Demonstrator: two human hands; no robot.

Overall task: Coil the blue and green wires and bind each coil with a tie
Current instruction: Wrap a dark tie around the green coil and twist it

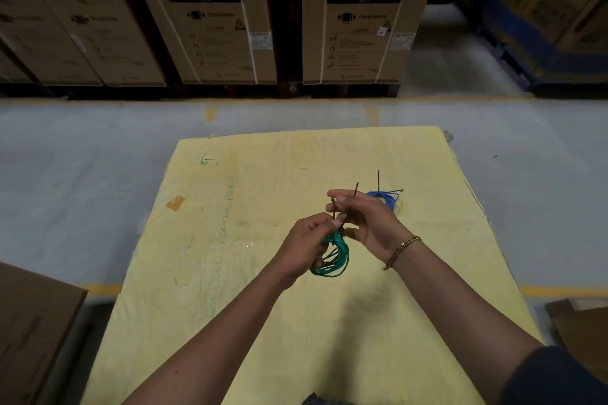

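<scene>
While I watch through the head camera, both hands meet above the middle of the yellow sheet (263, 322) that covers the work surface. The left hand (306, 246) has its fingers curled around the upper part of the green coil (332, 261), which hangs in loose loops below the palm, lifted off the sheet. The right hand (365, 220), with a gold bracelet (401, 251) at the wrist, pinches a dark tie (356, 190) between thumb and forefingers. One end of that tie sticks up past the knuckles, and another short end shows between the two hands; I cannot tell whether it is threaded closed. The blue coil (388, 200) lies on the sheet just behind the right hand, partly hidden by it, with a thin dark tie end (378, 179) standing upright from it. I see a scrap of brown tape (175, 202) and green scribbles (227, 207) on the left part of the sheet. Cardboard washing-machine boxes (210, 16) stand in a row across the grey floor (82, 174).
</scene>
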